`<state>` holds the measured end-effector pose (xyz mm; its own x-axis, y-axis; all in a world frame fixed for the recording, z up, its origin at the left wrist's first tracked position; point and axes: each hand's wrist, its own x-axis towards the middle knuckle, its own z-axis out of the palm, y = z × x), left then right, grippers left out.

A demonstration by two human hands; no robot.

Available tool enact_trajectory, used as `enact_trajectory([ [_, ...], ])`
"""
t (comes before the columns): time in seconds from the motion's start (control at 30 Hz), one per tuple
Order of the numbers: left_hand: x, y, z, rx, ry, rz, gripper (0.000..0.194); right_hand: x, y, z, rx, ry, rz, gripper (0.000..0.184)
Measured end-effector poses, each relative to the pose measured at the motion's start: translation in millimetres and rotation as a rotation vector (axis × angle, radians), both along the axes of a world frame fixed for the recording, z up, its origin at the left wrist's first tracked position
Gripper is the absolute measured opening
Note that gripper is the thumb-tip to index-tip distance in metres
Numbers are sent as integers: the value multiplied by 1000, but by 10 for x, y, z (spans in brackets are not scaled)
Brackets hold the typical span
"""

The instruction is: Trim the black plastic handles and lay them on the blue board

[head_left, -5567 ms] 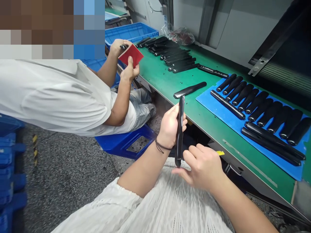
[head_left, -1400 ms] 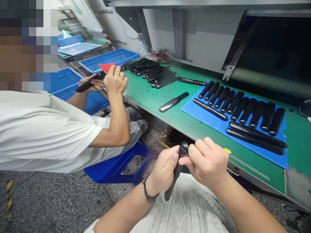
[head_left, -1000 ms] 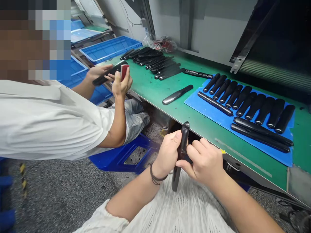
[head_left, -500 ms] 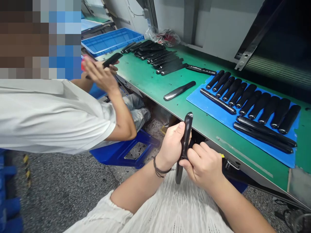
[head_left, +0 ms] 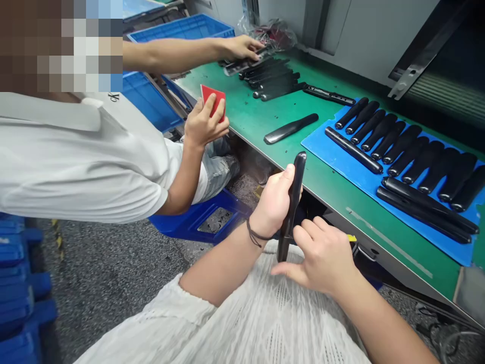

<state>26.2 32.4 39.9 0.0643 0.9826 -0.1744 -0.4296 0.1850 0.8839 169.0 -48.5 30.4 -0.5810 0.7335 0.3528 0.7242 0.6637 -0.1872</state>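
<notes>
My left hand (head_left: 275, 202) is wrapped round a long, glossy black plastic handle (head_left: 297, 182), held tilted above my lap with its upper end past my thumb. My right hand (head_left: 326, 255) is closed on a slim yellow-handled knife (head_left: 352, 238). Only its yellow end sticks out behind the fingers; the fist hides most of it. A thin dark edge from that hand meets the lower part of the black handle. The right thumb is stretched out below, apart from the handle. A single black handle piece (head_left: 291, 129) lies on the green bench in front of my hands.
On the green bench (head_left: 242, 106), a blue sheet (head_left: 322, 144) bears several black handles in a row. A co-worker at the left holds red sandpaper (head_left: 214, 103) and reaches over a pile of black pieces (head_left: 269, 76). A blue stool (head_left: 182, 222) stands below.
The black handle in my left hand has risen, and my right hand has slid toward its lower end, thumb now extended. The co-worker's arm has stretched out to the pile on the bench.
</notes>
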Motion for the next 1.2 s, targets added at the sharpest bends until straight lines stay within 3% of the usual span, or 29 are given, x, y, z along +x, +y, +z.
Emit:
enact_trajectory([
  [0.2, -60, 138, 44, -57, -64, 52, 59, -58, -18, -32, -4, -65, 28, 58],
  [0.5, -139, 282, 46, -232, -157, 144, 51, -107, -60, -174, 154, -97, -42, 51],
  [0.73, -287, 449, -29, -299, -158, 206, 50, -110, -99, -264, 169, 83, -65, 48],
  [0.83, -425, 508, -12, -268, -149, 229, 49, -46, -46, -228, 27, 139, -149, 46],
  [0.93, -572, 571, -2, -212, -113, 245, 48, 5, 70, -217, -41, 77, -219, 25],
  [1.03, -704, 671, -31, -105, 41, 292, 50, 41, 198, -231, -45, -89, -271, 67],
  [1.1, -777, 770, -45, -4, 202, 318, 51, 72, 263, -232, -97, -97, -317, 77],
  [1.13, -805, 831, -41, 50, 292, 328, 51, 91, 289, -227, -133, -50, -347, 68],
  [1.2, -834, 979, 5, 160, 474, 336, 49, 120, 338, -206, -197, 69, -423, 32],
])
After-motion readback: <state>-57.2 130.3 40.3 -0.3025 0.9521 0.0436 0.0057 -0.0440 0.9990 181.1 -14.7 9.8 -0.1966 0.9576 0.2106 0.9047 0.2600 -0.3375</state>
